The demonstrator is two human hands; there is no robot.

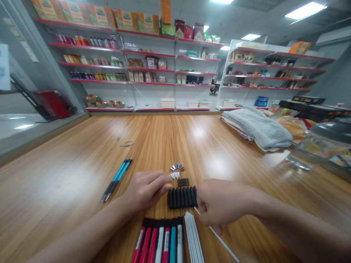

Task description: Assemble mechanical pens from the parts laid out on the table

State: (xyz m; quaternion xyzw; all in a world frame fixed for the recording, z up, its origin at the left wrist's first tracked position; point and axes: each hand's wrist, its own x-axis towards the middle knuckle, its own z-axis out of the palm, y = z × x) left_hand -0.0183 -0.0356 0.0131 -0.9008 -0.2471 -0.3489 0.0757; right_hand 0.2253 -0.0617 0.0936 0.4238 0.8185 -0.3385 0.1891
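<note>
My left hand (146,190) rests on the wooden table (68,175), fingers curled together with their tips at a small cluster of white caps (174,175); whether it pinches one is not clear. My right hand (219,204) is closed on a thin white refill tube (219,237) that slants toward me. Between the hands lies a row of black rubber grips (182,197). Above it sit small brown springs (183,181) and silver metal tips (177,167). Near me lie several pen barrels (159,241) in red, white and blue, and a bundle of white refills (193,237).
Two assembled blue pens (117,179) lie to the left. A folded striped cloth (257,128) and a clear container with a grey lid (323,146) stand at the right. A loose wire ring (127,143) lies farther back. Store shelves (153,65) line the far wall.
</note>
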